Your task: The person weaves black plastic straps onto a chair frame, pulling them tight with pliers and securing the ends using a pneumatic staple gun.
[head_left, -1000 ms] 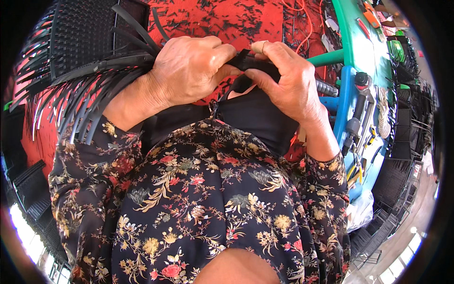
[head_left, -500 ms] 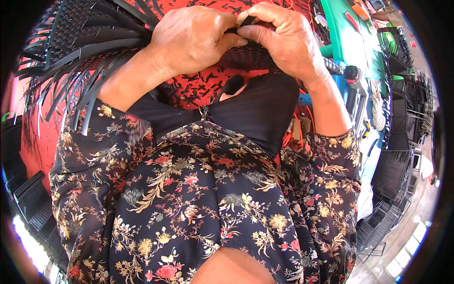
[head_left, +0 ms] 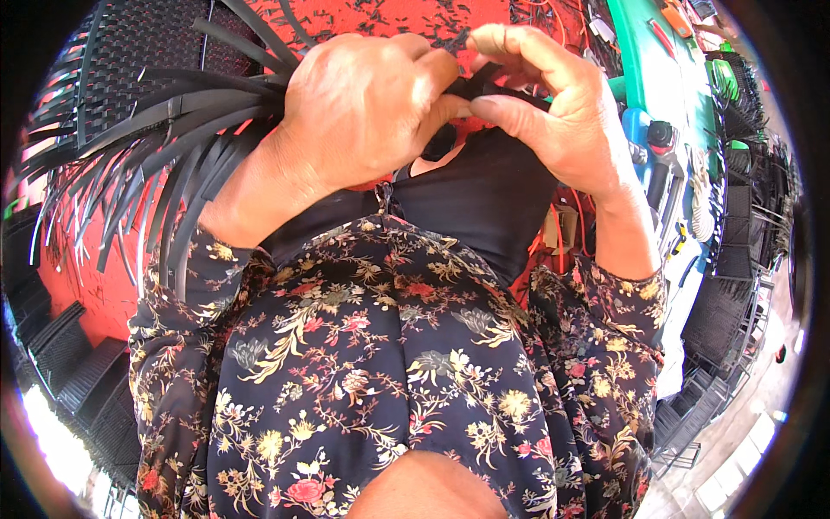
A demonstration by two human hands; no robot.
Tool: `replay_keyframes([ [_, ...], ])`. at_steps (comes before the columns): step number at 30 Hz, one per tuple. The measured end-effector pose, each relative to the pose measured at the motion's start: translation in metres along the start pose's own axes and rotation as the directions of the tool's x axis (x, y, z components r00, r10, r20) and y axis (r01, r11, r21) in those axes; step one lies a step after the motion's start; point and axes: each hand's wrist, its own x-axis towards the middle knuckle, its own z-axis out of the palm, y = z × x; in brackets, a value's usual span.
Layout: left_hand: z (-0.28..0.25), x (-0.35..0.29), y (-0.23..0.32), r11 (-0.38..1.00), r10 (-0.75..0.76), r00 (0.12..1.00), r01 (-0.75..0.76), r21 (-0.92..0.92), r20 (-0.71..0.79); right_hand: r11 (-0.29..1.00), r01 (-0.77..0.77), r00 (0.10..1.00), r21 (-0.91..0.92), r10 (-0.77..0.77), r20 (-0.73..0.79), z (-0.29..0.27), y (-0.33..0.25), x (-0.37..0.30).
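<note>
My left hand (head_left: 367, 104) is closed in front of my lap, its thumb and fingers pressed together on black flat strips. From under that wrist, a spray of loose black flat strips (head_left: 203, 99) fans out to the left and hangs down over the forearm. Close to its fingertips, my right hand (head_left: 571, 117) has a black strip (head_left: 497, 84) between thumb and curled fingers; the index finger is lifted in an arc. The thumbs nearly meet. Past the left hand lies a black woven panel (head_left: 151, 48), tightly plaited, with strip ends sticking out along its edge. How the strips cross inside the hands is hidden.
A red floor (head_left: 363, 17) strewn with black offcuts spreads ahead. At the right runs a green-edged table (head_left: 644, 52) with a black-handled tool (head_left: 664, 143) and a coil of white rope (head_left: 700, 203). Stacked black woven furniture (head_left: 735, 225) stands farther right, more (head_left: 65, 355) at left.
Both hands have come a little nearer and to the right. The dark woven piece below them has gone from view there, and my right fingers have spread somewhat around the strip.
</note>
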Motion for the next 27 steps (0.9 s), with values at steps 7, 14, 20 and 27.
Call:
replay_keyframes([
  [7, 0.001, 0.014, -0.009, 1.0, 0.008, 1.0, -0.008, 0.001, -0.021, 0.913, -0.253, 0.967, 0.319, 0.242, 0.074, 0.003, 0.005, 0.016],
  [14, -0.007, 0.024, -0.017, 0.988, -0.059, 0.996, 0.068, -0.142, 0.067, 0.997, 0.036, 0.992, 0.064, -0.027, -0.125, 0.004, -0.003, 0.032],
  [20, -0.006, 0.015, -0.013, 0.995, -0.002, 0.992, -0.011, -0.1, -0.129, 0.996, 0.077, 0.984, -0.047, -0.084, -0.16, 0.004, 0.003, 0.028],
  [27, -0.024, 0.015, 0.0, 0.974, 0.224, 0.901, -0.194, 0.115, -0.371, 0.999, 0.008, 0.993, 0.041, -0.003, -0.122, 0.006, 0.002, 0.026],
])
